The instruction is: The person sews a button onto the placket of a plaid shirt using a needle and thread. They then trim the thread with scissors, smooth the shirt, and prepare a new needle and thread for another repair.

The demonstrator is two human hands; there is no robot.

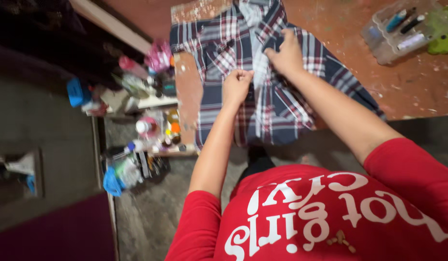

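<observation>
A plaid shirt (219, 43) in navy, red and white lies spread on a paint-stained brown table (340, 24), its lower part hanging over the near edge. My left hand (237, 86) pinches the shirt's front placket near the middle, fingers closed on the cloth. My right hand (285, 54) grips the other front edge a little higher, close to the collar area. Both arms reach forward from red sleeves.
A clear plastic box (403, 29) with markers sits at the table's far right beside a green object (444, 43). To the left, low shelves (146, 101) hold several bottles and small containers. A blue item (112, 182) lies on the grey floor.
</observation>
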